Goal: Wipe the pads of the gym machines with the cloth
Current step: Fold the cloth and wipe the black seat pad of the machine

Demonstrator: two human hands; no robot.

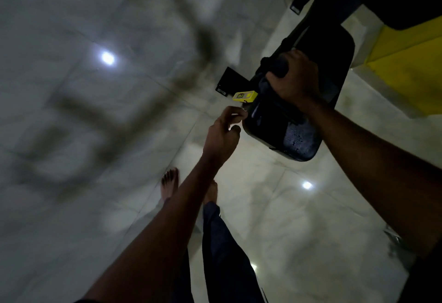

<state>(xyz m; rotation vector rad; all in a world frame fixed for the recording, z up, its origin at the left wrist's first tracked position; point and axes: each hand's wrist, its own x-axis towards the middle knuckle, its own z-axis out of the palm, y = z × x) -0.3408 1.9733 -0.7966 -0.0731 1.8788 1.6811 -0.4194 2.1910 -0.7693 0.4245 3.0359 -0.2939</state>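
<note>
The floor (275, 207) under me is glossy pale tile with grey veining and thin joints. A gym machine's black foot plate (227, 81) sits flat on it. My bare feet (169, 183) stand on the tiles nearer to me than that plate. A second black foot plate (296, 5) rests farther off beyond it. To the plate's right, well apart, a yellow block (406, 68) meets the floor. Bright light spots (107, 58) gleam on the tiles left of the plate and nearer me.

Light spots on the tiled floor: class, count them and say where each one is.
3. One light spot is at upper left; a second lies below the black pad; a small third sits beside the trouser leg. Others may be hidden.
</note>
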